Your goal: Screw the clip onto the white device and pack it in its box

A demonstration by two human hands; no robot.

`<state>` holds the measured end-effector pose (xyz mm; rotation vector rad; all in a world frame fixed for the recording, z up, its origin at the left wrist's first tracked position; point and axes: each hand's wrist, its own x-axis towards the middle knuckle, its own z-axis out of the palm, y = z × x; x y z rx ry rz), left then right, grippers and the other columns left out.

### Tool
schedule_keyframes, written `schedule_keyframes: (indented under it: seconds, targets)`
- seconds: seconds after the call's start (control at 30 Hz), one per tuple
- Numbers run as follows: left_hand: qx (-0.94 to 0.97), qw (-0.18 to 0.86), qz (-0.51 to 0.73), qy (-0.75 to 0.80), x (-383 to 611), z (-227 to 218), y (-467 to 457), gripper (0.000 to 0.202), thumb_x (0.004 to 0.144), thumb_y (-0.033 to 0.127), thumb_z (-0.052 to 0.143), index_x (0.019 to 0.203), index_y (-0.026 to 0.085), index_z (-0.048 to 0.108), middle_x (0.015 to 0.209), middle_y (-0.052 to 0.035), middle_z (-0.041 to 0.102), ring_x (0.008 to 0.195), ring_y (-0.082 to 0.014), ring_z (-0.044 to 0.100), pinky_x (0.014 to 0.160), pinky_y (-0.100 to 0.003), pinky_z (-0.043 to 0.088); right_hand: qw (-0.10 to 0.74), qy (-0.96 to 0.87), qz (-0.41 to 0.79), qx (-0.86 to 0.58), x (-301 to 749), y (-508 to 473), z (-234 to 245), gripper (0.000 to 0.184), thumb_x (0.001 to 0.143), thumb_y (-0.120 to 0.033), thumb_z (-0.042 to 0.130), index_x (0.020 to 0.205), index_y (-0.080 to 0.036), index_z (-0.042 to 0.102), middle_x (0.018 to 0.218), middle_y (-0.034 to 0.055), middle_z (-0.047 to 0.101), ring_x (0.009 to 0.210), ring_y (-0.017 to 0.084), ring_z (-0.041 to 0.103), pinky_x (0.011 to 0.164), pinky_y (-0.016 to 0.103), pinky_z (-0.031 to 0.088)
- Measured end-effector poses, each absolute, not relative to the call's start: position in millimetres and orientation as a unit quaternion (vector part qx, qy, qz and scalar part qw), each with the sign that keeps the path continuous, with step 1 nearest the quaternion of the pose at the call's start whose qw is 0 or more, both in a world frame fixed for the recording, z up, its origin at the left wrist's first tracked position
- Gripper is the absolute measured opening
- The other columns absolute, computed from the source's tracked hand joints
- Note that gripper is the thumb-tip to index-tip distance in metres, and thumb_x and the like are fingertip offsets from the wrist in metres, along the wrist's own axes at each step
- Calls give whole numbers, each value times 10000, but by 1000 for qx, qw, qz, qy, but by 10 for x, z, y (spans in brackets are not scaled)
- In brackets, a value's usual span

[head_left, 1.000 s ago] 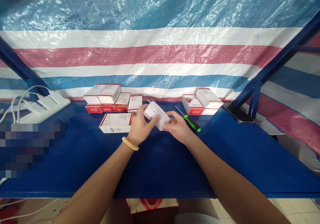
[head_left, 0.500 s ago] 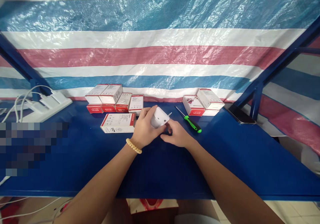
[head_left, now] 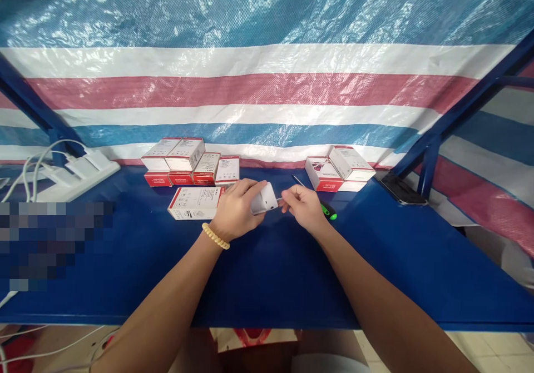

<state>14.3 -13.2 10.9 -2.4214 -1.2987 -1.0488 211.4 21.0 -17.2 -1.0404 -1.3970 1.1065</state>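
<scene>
My left hand (head_left: 237,205) is wrapped round a small white plastic device (head_left: 264,197), whose narrow end faces right. That end has a small dark spot or hole. Out of it, or against it, runs a thin pale piece (head_left: 280,199) too small to name. My right hand (head_left: 303,205) pinches the piece's far end between thumb and fingertips, a little apart from the device. Behind this hand lies a screwdriver with a green and black handle (head_left: 329,212), partly hidden. Just left of my left hand, a white and red carton (head_left: 194,202) lies on the blue table (head_left: 271,273).
Several white and red cartons (head_left: 186,156) are stacked at the back left. More cartons (head_left: 350,164) stand at the back right, beside a dark phone (head_left: 403,188). A white power strip (head_left: 83,183) with plugged-in adapters and cables is at the far left. Striped sheeting (head_left: 267,89) hangs behind.
My right hand has moved up and right, closing into a pinch on the thin piece and covering part of the screwdriver. My left hand has turned the device so its end faces right.
</scene>
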Motion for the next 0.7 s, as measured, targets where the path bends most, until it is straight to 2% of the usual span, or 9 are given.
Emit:
schedule_keyframes:
  seconds: [0.13,0.3,0.43,0.57,0.7]
  targets:
    - [-801,151,-340,-469,-17,194,-102,520,695,192,647,1213,194,597,1106,-102,642,1006,-280,615,841,-408,493,610,-484,414,-472,2385,387,-129,475,726,-625,656,683,-173,517,619,17,606,464,85,523,359,170,329]
    - [-784,199,-340,-480,-241,303,-71,488,695,200,650,1181,223,633,1122,-85,660,1033,-309,601,856,-449,448,704,-330,345,-525,2777,538,-3,323,810,-408,622,648,-186,452,567,-1,540,446,105,532,322,188,332]
    - [-789,202,-345,-466,-276,311,-74,469,711,241,657,1178,216,638,1115,-79,674,1008,-295,614,851,-434,456,711,-324,305,-545,2882,547,17,272,866,-317,553,645,-190,459,575,19,550,437,112,528,340,217,349]
    - [-799,185,-355,-448,-265,268,-65,472,725,303,667,1176,172,629,1082,-95,699,976,-287,634,845,-415,478,705,-360,218,-571,2954,539,-3,256,867,-352,572,689,-184,496,610,29,587,426,101,517,401,232,381]
    - [-801,173,-362,-443,-166,178,-60,444,725,352,686,1126,167,645,1069,-93,714,935,-280,651,851,-420,487,671,-411,174,-592,2730,436,-48,347,886,-411,546,641,-167,540,528,22,558,404,102,497,450,243,408]
